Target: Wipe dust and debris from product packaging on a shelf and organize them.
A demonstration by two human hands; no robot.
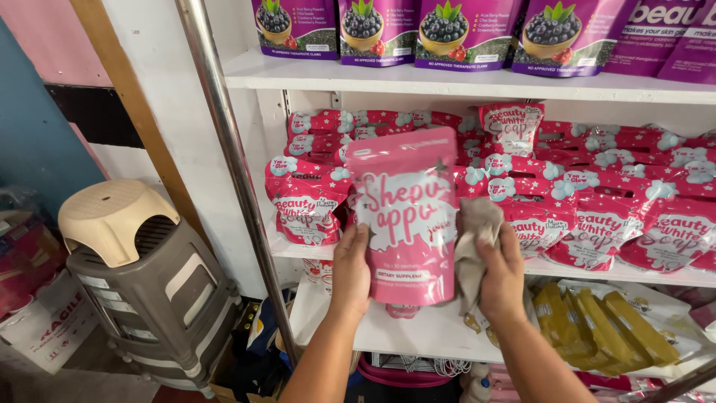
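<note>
Glossy pink pouch (405,216) with white lettering, grey-beige cloth (473,250), red-and-white packets (597,216).

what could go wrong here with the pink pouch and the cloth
The left hand holds the pink pouch only along one edge, so pressure from the grey cloth in the right hand might push it out of the fingers. The pouch is also held close to the heaped red packets on the shelf, so a wide wipe may knock some down.
</note>
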